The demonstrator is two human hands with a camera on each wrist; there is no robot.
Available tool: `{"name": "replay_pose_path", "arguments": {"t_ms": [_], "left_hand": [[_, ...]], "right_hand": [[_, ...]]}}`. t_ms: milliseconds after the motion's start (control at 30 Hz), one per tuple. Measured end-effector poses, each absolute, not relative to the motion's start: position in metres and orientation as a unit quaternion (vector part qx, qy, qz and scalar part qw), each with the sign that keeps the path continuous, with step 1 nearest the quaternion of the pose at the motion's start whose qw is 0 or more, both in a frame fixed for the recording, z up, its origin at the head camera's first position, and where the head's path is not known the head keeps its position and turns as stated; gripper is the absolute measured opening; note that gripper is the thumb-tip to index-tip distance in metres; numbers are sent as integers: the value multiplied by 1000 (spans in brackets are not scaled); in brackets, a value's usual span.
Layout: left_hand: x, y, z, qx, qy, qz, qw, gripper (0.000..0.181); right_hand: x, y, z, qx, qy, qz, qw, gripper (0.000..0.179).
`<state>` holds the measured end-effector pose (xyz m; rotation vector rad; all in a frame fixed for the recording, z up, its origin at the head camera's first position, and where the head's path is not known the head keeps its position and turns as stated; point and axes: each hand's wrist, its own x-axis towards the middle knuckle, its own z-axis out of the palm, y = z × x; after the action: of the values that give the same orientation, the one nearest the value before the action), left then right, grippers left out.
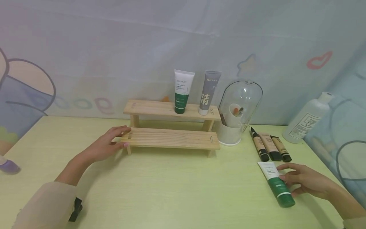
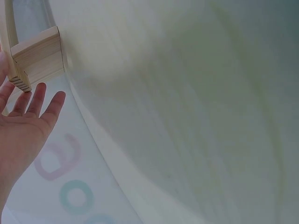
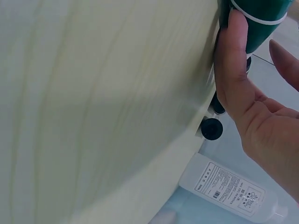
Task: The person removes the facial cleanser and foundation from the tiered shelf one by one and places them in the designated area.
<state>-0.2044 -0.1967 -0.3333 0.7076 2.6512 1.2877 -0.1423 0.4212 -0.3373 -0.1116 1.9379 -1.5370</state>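
Observation:
My left hand (image 1: 107, 144) holds the left end of the lower step of a two-step wooden rack (image 1: 171, 138), index finger at the back corner and thumb at the front. In the left wrist view the other fingers (image 2: 35, 102) extend beside the board's end. On the upper step stand a green-and-white tube and a grey tube (image 1: 210, 90), caps down. At the right, my right hand (image 1: 308, 181) holds another green-and-white tube (image 1: 278, 187) by its right side, near the table. The right wrist view shows one digit (image 3: 233, 42) against its green part.
Several beige makeup tubes (image 1: 268, 146) lie behind the right hand, beside a large white bottle (image 1: 308, 117). A clear-domed brush holder (image 1: 230, 135) stands right of the rack. A purple object (image 1: 10, 166) sits at the left edge. A printed cloth (image 1: 143, 57) hangs behind the table.

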Motion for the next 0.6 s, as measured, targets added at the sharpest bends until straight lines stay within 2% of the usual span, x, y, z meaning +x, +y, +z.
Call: {"name": "replay_pose_path", "arguments": {"t_ms": [333,600], "left_hand": [[-204,-196,-332,231,873,426,56,56],[-204,-196,-332,235,871,428,55,56]], "right_hand": [[-139,426,-330,-63,740,-586,325,31],[-140,425,-323,-79,766,-562,301,25]]}}
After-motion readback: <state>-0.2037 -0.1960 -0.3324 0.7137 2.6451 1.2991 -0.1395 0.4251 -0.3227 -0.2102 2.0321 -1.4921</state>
